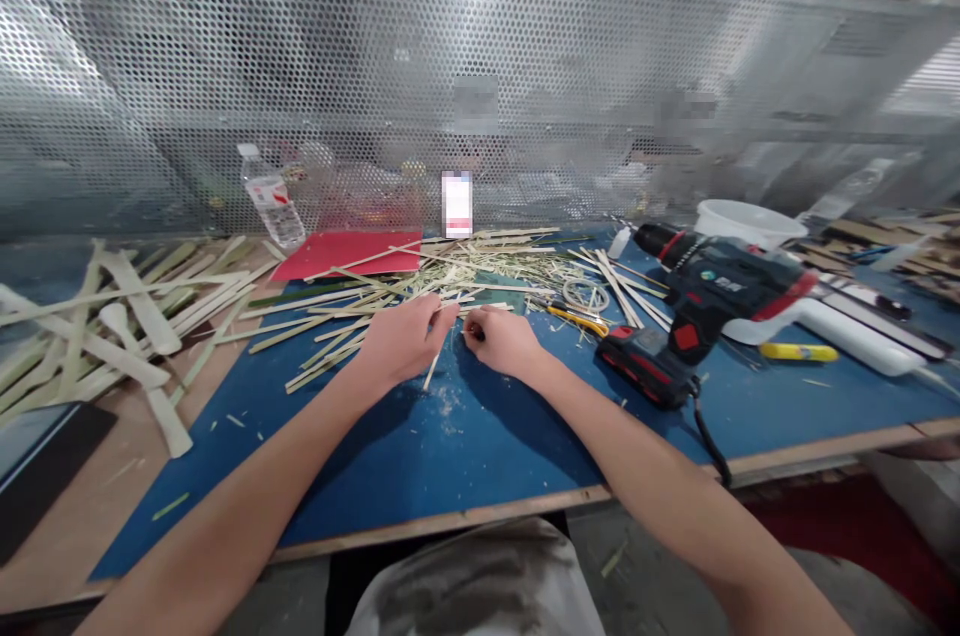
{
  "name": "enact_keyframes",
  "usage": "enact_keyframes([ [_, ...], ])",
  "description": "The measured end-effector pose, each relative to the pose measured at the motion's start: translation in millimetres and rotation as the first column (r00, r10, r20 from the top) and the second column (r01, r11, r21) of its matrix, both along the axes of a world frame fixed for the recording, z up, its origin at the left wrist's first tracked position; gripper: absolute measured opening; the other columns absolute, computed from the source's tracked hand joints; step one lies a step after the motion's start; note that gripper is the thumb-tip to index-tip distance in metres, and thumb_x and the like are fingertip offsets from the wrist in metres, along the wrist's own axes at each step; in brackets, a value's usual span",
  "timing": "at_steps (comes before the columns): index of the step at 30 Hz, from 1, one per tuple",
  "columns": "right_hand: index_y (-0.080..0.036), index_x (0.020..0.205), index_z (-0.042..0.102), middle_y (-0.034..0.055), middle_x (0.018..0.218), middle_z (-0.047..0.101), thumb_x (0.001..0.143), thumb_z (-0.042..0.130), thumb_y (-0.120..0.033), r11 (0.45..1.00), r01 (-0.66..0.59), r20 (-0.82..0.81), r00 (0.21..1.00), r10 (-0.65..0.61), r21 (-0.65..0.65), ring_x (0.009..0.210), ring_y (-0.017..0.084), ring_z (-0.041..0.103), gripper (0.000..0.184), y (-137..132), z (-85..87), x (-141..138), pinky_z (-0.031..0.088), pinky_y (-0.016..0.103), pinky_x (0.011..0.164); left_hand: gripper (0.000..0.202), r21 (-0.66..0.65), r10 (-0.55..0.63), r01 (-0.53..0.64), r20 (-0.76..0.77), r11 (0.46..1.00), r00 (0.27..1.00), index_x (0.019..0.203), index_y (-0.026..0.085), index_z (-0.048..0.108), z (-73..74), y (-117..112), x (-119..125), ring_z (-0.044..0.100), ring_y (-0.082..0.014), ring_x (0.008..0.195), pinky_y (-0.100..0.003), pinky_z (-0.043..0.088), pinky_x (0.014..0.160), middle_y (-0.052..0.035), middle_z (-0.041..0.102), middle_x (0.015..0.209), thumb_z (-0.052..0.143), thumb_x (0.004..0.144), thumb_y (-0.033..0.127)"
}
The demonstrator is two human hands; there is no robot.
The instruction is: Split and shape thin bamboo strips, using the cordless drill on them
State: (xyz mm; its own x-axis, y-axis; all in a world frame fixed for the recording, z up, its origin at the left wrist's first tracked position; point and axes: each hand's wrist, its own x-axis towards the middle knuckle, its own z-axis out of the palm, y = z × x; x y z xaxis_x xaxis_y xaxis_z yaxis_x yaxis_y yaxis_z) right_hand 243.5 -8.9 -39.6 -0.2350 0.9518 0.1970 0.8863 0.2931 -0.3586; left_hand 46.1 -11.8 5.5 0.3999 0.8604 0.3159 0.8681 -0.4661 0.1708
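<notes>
The left hand [405,341] is nearly shut; its finger and thumb pinch a thin bamboo stick [442,346], and the stick points down at the blue top of the worktop [495,446]. The right hand [502,341] is curled up just beside the left hand; its fingertips [469,328] come close to the top of the stick, but I cannot tell if they have hold of anything. Both hands are just above the worktop, in front of a big messy pile of bamboo strips [450,284]; bits of bamboo dust [448,401] lie under them. To the right is a black and red cordless drill [712,301]; near it are yellow-handled scissors [577,319] and a white bowl [742,221]. To the left lie wide bamboo pieces [131,306]; behind the pile are a red card [345,254] and a plastic water bottle [271,198]. A metal screen full of small holes [375,66] stands along the back.
</notes>
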Motion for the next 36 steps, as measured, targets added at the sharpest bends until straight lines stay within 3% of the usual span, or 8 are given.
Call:
enact_keyframes([
  [2, -0.021, 0.124, 0.062, 0.0052, 0.108, 0.068, 0.093, 0.059, -0.032, 1.000, 0.026, -0.048, 0.999, -0.025, 0.013, 0.088, 0.014, 0.063, 0.033, 1.8, 0.9, -0.3, 0.039, 0.023, 0.073, 0.047, -0.014, 0.021, -0.021, -0.028, 1.000, 0.999, 0.091, 0.022, 0.059, 0.6, 1.0, -1.1, 0.072, -0.0257, 0.090, -0.031, 0.040, 0.068, -0.0072, 0.076, 0.094, 0.030, 0.108, 0.054],
  [5, -0.022, 0.144, 0.047, 0.0036, 0.111, 0.069, 0.097, 0.054, -0.033, 0.999, -0.044, -0.324, 0.945, 0.051, 0.029, 0.084, 0.011, 0.064, 0.049, 4.9, 2.6, -1.5, 0.046, 0.022, 0.077, 0.053, -0.055, 0.060, -0.066, -0.092, 0.996, 0.994, 0.093, 0.021, 0.061, -1.0, 3.3, -2.3, 0.073, -0.0290, 0.090, -0.033, 0.043, 0.069, -0.0101, 0.077, 0.095, 0.025, 0.108, 0.057],
  [8, -0.022, 0.129, 0.059, 0.0014, 0.100, 0.071, 0.098, 0.051, -0.035, 0.989, -0.148, -0.585, 0.800, 0.136, 0.027, 0.077, 0.010, 0.064, 0.035, 7.4, 1.4, -2.9, 0.051, 0.023, 0.077, 0.056, -0.112, 0.079, -0.097, -0.154, 0.989, 0.985, 0.095, 0.021, 0.062, -5.9, 6.0, -2.6, 0.074, -0.0316, 0.090, -0.035, 0.045, 0.070, -0.0124, 0.078, 0.095, 0.023, 0.107, 0.058],
  [11, -0.021, 0.118, 0.064, 0.0006, 0.089, 0.070, 0.098, 0.051, -0.037, 0.986, -0.169, -0.621, 0.773, 0.131, -0.002, 0.072, 0.010, 0.063, 0.029, 9.3, -2.6, -3.2, 0.052, 0.024, 0.073, 0.054, -0.119, 0.085, -0.105, -0.162, 0.987, 0.983, 0.101, 0.021, 0.062, -11.4, 8.3, -2.6, 0.075, -0.0326, 0.091, -0.037, 0.047, 0.072, -0.0134, 0.078, 0.096, 0.023, 0.107, 0.057],
  [17, -0.021, 0.125, 0.060, 0.0017, 0.089, 0.070, 0.099, 0.054, -0.045, 0.972, -0.233, -0.674, 0.719, 0.170, -0.003, 0.070, 0.010, 0.065, 0.036, 10.9, -4.6, -2.6, 0.054, 0.023, 0.067, 0.058, -0.130, 0.070, -0.092, -0.164, 0.987, 0.984, 0.104, 0.019, 0.062, -16.8, 13.4, -4.1, 0.075, -0.0342, 0.091, -0.038, 0.049, 0.072, -0.0147, 0.077, 0.096, 0.020, 0.107, 0.059],
  [23, -0.019, 0.112, 0.067, 0.0025, 0.095, 0.071, 0.102, 0.046, -0.039, 0.993, -0.101, -0.455, 0.883, 0.117, 0.059, 0.075, 0.010, 0.064, 0.030, 17.9, -0.5, 2.1, 0.053, 0.022, 0.072, 0.050, -0.115, -0.034, 0.014, -0.174, 0.993, 0.984, 0.111, 0.020, 0.063, -20.0, 14.3, -2.8, 0.074, -0.0301, 0.100, -0.038, 0.051, 0.079, -0.0119, 0.077, 0.105, 0.021, 0.110, 0.046],
  [28, -0.016, 0.107, 0.071, 0.0073, 0.105, 0.069, 0.097, 0.053, -0.029, 0.984, 0.003, -0.255, 0.966, 0.044, 0.181, 0.095, 0.015, 0.062, 0.024, 56.8, 12.4, 11.9, 0.050, 0.027, 0.089, 0.047, -0.143, -0.109, 0.079, -0.221, 0.987, 0.969, 0.105, 0.019, 0.067, -33.2, 12.9, 1.1, 0.073, -0.0294, 0.102, -0.037, 0.052, 0.082, -0.0134, 0.076, 0.104, 0.027, 0.109, 0.042],
  [36, -0.017, 0.120, 0.071, 0.0135, 0.124, 0.061, 0.100, 0.047, -0.023, 0.956, -0.170, 0.169, 0.977, 0.131, 0.239, 0.120, 0.024, 0.053, 0.031, 152.5, 22.7, -16.3, 0.045, 0.035, 0.104, 0.045, -0.183, -0.133, 0.090, -0.239, 0.979, 0.962, 0.109, 0.017, 0.067, -36.8, 10.1, 0.3, 0.075, -0.0332, 0.097, -0.043, 0.056, 0.081, -0.0152, 0.076, 0.105, 0.028, 0.109, 0.038],
])
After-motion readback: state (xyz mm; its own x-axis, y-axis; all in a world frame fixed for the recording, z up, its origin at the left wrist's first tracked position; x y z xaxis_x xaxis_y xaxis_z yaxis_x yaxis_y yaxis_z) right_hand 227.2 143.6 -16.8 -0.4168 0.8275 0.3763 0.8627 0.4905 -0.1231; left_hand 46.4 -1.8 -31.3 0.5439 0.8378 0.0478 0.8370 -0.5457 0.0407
